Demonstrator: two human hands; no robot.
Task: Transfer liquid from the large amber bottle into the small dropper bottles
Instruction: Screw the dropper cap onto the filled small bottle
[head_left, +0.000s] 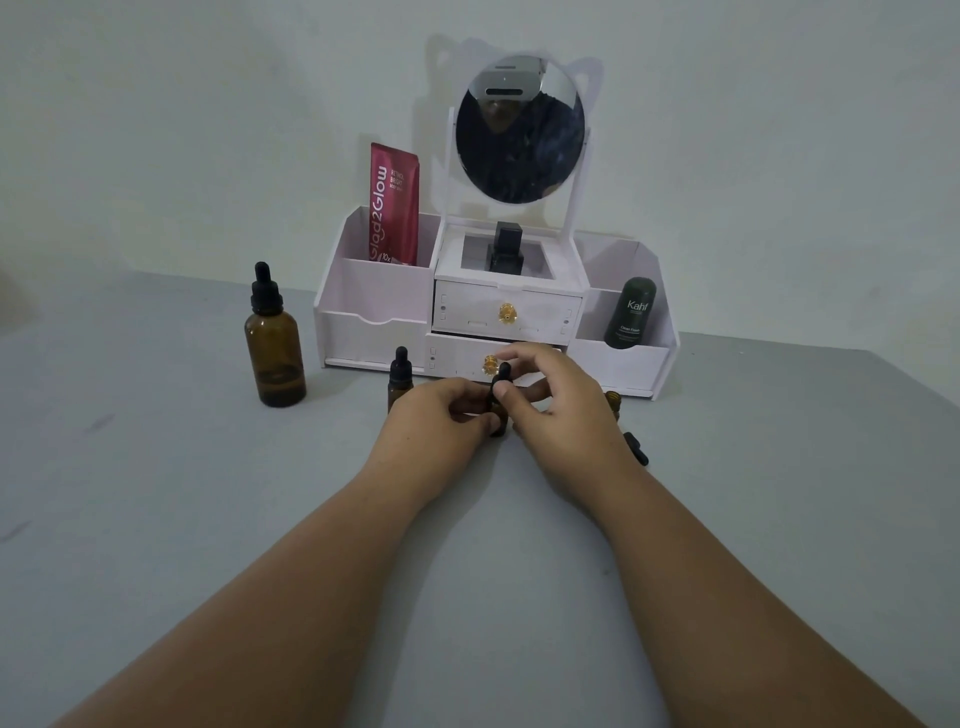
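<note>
Person seated at a grey table (467, 597), both forearms reaching toward a white mirror organiser (374, 317) at the wall; directly in front of the organiser's lower drawer, the left hand (441, 421) curls its fingers round the body of a small dropper bottle (497, 415), standing on the table; the right hand (561, 410) pinches that bottle's black dropper cap (504, 371) between thumb and fingertips, the other fingers spread loosely. The large amber bottle (275, 343) stands upright to the left of the organiser, well apart from both hands, its own dropper fitted and a dark layer of liquid low inside. A second small bottle (400, 376), capped, stands before the organiser just behind the left hand; an open small bottle (614, 402) shows partly behind the right hand, with a loose dropper cap (636, 448) lying on the table nearer the person. Step in hand, as it appears: turning the cap of the held bottle; whether on or off cannot be told. The next move calls for a steady left-hand hold against the twist, then a reach leftward past the organiser to the large bottle, whose dropper must be unscrewed.
</note>
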